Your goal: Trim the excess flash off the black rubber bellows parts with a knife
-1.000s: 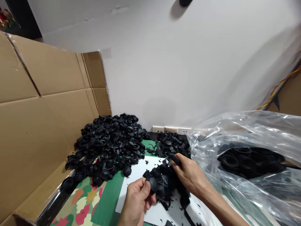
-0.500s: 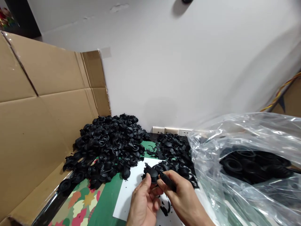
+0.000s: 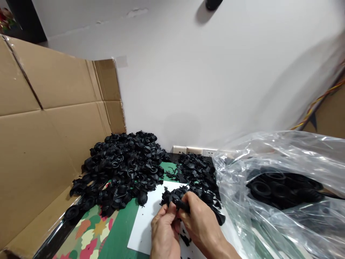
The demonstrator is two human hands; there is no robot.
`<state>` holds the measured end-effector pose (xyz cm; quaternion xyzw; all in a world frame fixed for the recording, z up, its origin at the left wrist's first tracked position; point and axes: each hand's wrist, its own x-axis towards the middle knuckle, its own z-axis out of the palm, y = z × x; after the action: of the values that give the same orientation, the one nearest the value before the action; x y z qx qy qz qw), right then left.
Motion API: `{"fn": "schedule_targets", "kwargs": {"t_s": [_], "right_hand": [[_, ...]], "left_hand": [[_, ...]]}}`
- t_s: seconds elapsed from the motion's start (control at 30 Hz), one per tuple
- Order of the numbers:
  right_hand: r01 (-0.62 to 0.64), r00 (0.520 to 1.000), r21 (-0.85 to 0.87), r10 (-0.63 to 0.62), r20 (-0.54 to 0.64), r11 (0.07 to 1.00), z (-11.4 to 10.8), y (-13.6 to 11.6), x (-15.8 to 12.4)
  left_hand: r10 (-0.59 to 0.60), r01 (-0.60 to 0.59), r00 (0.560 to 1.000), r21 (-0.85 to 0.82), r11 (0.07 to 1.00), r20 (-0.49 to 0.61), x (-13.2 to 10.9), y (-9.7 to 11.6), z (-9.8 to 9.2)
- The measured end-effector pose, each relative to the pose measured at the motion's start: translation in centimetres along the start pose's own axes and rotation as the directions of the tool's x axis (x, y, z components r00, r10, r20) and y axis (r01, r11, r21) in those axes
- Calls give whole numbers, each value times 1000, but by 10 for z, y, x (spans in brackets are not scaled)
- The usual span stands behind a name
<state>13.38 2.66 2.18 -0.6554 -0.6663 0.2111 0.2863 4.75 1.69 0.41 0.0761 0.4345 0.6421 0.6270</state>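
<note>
My left hand (image 3: pixel 165 230) is closed, thumb and fingers pinching a small black rubber part that is mostly hidden by the fingers. My right hand (image 3: pixel 201 223) grips a dark-handled tool (image 3: pixel 183 205), its tip close against my left thumb; the tip's kind cannot be made out. Both hands meet over a white sheet (image 3: pixel 142 223) strewn with black scraps (image 3: pixel 185 240). Just beyond them lies a cluster of black ribbed rubber parts (image 3: pixel 207 197).
A large heap of black rubber parts (image 3: pixel 129 162) lies at the left, by a cardboard panel (image 3: pixel 67 82). Thin trimmings and parts (image 3: pixel 196 165) lie near the wall sockets (image 3: pixel 194 151). A clear plastic bag (image 3: pixel 231 180) holding black ringed parts (image 3: pixel 280 187) stands at the right.
My hands have drawn closer together, the right one moving slightly left and the tool now at the left thumb. The rubber part, plainly seen before, is now mostly covered.
</note>
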Motion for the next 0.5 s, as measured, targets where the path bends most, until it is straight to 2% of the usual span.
{"fn": "schedule_targets", "kwargs": {"t_s": [0.23, 0.33, 0.43, 0.5], "right_hand": [[-49, 992, 9, 50, -115, 999, -18, 28, 23], [16, 997, 87, -9, -77, 996, -24, 27, 24], [62, 998, 171, -56, -39, 983, -25, 20, 18], [87, 995, 232, -75, -58, 969, -23, 16, 11]], "left_hand": [[-4, 4, 1000, -36, 999, 0, -9, 24, 0], [-54, 53, 998, -24, 998, -45, -10, 30, 1], [-49, 48, 998, -17, 999, -41, -8, 30, 1], [-34, 33, 999, -20, 999, -30, -6, 28, 1]]}}
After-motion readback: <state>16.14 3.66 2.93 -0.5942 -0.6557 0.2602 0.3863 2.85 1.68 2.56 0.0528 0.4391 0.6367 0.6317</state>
